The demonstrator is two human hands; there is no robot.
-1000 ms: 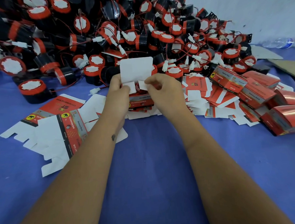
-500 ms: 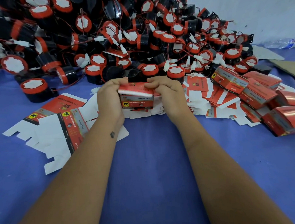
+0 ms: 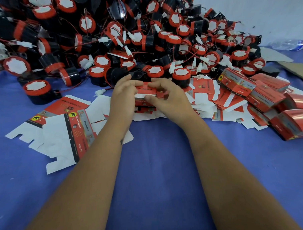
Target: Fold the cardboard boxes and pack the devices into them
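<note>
A small red cardboard box (image 3: 147, 90) is held between both hands at the centre of the frame, just above a low stack of flat box blanks (image 3: 147, 113). The left hand (image 3: 123, 97) is curled round the box's left end, its fingers laid over the top edge. The right hand (image 3: 165, 96) is clamped on the right end, the thumb pressed against the white flap on the near face and the fingers bent over the top. Whether the box's flaps are fully closed cannot be told, since the fingers cover them.

A large heap of black devices with red caps (image 3: 126, 34), trailing red wires and white connectors, is seen across the upper half of the frame. One such device (image 3: 181, 77) stands upright just beyond the right hand. Unfolded blanks (image 3: 61, 132), white side up with red printed panels, are spread at the left of the frame, partly under the left forearm. More flat blanks (image 3: 221, 98) lie to the right of the hands. Folded red boxes (image 3: 268, 95) are piled at the right edge. Everything rests on a blue cloth (image 3: 158, 166).
</note>
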